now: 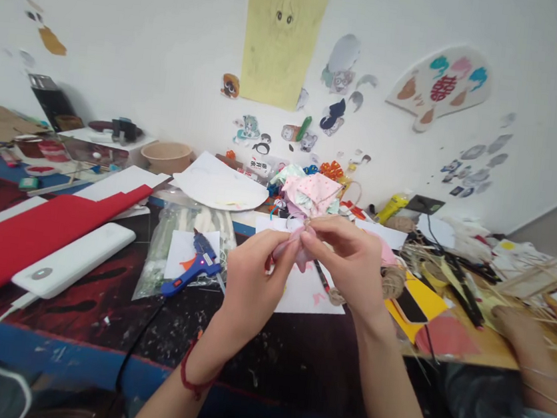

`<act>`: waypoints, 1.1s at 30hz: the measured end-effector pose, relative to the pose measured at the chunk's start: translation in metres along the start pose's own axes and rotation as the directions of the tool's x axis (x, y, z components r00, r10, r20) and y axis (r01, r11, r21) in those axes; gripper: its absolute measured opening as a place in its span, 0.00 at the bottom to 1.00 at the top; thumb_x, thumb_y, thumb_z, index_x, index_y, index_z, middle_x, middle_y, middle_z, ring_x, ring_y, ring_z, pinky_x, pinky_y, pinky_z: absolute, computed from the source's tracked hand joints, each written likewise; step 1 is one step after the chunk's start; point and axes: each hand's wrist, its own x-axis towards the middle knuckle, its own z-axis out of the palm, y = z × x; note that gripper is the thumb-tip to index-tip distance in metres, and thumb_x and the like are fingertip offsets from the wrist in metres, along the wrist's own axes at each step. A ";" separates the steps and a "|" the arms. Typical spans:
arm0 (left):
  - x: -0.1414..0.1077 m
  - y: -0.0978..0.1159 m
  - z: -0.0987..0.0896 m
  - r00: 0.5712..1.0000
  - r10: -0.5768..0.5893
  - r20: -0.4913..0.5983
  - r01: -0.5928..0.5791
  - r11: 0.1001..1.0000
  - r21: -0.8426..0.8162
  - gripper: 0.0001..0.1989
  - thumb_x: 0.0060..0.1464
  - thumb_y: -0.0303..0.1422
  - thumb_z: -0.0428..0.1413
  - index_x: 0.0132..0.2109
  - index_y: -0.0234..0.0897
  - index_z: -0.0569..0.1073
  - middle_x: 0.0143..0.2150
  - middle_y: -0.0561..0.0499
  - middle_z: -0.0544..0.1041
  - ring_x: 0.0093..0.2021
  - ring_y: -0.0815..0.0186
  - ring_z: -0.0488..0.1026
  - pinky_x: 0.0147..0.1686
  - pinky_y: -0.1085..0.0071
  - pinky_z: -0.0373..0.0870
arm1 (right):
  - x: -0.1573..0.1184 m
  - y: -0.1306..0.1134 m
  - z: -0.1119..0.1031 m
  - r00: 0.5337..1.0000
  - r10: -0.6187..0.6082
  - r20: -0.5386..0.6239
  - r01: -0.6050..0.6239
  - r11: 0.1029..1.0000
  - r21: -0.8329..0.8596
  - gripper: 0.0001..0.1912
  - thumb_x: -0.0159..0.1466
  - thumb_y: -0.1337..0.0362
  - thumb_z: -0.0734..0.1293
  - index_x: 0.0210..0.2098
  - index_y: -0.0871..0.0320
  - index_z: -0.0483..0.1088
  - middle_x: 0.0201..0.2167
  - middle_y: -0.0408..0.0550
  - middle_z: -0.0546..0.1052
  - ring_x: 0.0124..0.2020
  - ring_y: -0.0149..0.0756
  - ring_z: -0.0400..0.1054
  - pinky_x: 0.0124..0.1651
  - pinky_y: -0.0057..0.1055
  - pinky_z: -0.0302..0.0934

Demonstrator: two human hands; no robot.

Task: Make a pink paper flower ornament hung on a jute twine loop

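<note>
Both hands meet near the middle of the view, above a white sheet [311, 300] on the dark table. My left hand [258, 277] pinches a small pink cloth piece [302, 257] between thumb and fingers. From the other side, my right hand [348, 260] grips the same cloth, its fingers curled and partly hiding it. Behind the hands lies a heap of patterned fabric [310, 192], pink on top. A blue glue gun [196, 267] rests on a plastic bag to the left of my left hand.
A white power bank [76, 260] with a cable and a red board [29, 234] lie at left. Twine [392, 282], a phone [411, 303] and yellow paper [435, 295] are at right. Another person's arm [531, 352] rests at the far right.
</note>
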 end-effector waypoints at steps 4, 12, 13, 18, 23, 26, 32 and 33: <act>-0.003 0.004 -0.009 0.999 0.028 -0.024 -0.028 0.999 0.016 0.11 0.65 0.32 0.55 0.34 0.36 0.74 0.26 0.56 0.70 0.27 0.72 0.62 0.29 0.72 0.59 | -0.002 -0.006 0.003 1.000 0.008 0.010 -0.008 0.999 0.052 0.06 0.58 0.65 0.77 0.36 0.55 0.81 0.35 0.47 0.79 0.35 0.34 0.74 0.35 0.33 0.73; -0.005 0.007 -0.017 0.994 0.106 -0.031 -0.105 0.994 0.044 0.07 0.65 0.30 0.55 0.38 0.35 0.75 0.29 0.54 0.75 0.29 0.71 0.66 0.32 0.73 0.62 | 0.001 -0.014 0.011 0.996 0.060 0.065 -0.072 0.978 0.195 0.04 0.57 0.65 0.78 0.32 0.56 0.80 0.33 0.47 0.77 0.36 0.35 0.74 0.33 0.32 0.71; -0.006 0.008 -0.017 0.993 0.115 -0.034 -0.113 0.992 0.046 0.07 0.66 0.30 0.55 0.38 0.35 0.75 0.29 0.54 0.75 0.29 0.71 0.66 0.32 0.73 0.62 | 0.002 -0.015 0.012 0.997 0.049 0.065 -0.061 0.979 0.196 0.04 0.56 0.65 0.78 0.30 0.56 0.80 0.32 0.47 0.77 0.35 0.35 0.73 0.33 0.32 0.71; -0.003 0.004 -0.028 0.993 0.107 0.039 -0.111 0.990 0.093 0.09 0.67 0.32 0.53 0.37 0.36 0.75 0.31 0.52 0.77 0.32 0.69 0.69 0.34 0.71 0.64 | 0.003 -0.018 0.015 0.999 -0.045 0.018 0.044 0.997 0.058 0.06 0.58 0.62 0.77 0.28 0.55 0.79 0.29 0.46 0.77 0.34 0.36 0.73 0.35 0.35 0.70; 0.007 0.004 -0.041 0.993 0.098 0.064 -0.107 0.980 0.165 0.14 0.61 0.39 0.61 0.51 0.37 0.75 0.46 0.47 0.81 0.39 0.65 0.74 0.41 0.68 0.68 | -0.002 -0.024 0.014 0.979 -0.199 0.048 0.205 0.950 -0.236 0.08 0.63 0.65 0.74 0.26 0.55 0.76 0.25 0.43 0.77 0.30 0.33 0.70 0.37 0.35 0.65; 0.014 0.007 -0.039 0.979 0.200 0.034 -0.202 0.957 0.209 0.17 0.60 0.39 0.62 0.52 0.36 0.75 0.50 0.45 0.80 0.44 0.62 0.75 0.45 0.67 0.70 | -0.005 -0.025 0.016 0.960 -0.257 0.107 0.278 0.892 -0.356 0.06 0.63 0.66 0.73 0.29 0.55 0.76 0.27 0.44 0.78 0.30 0.33 0.70 0.38 0.35 0.65; 0.029 0.009 -0.045 0.988 0.150 0.021 -0.152 0.981 0.118 0.09 0.64 0.32 0.57 0.35 0.35 0.78 0.33 0.52 0.82 0.32 0.69 0.75 0.35 0.71 0.67 | -0.008 -0.023 0.017 0.965 -0.223 0.136 0.255 0.912 -0.321 0.03 0.63 0.65 0.73 0.32 0.54 0.77 0.28 0.44 0.79 0.30 0.33 0.71 0.35 0.34 0.66; 0.031 0.008 -0.047 0.992 0.117 0.054 -0.120 0.991 0.062 0.09 0.63 0.32 0.58 0.35 0.36 0.79 0.33 0.52 0.83 0.32 0.69 0.75 0.34 0.72 0.67 | -0.009 -0.023 0.015 0.968 -0.207 0.141 0.239 0.928 -0.286 0.03 0.63 0.65 0.73 0.32 0.54 0.77 0.28 0.44 0.79 0.30 0.33 0.71 0.34 0.34 0.66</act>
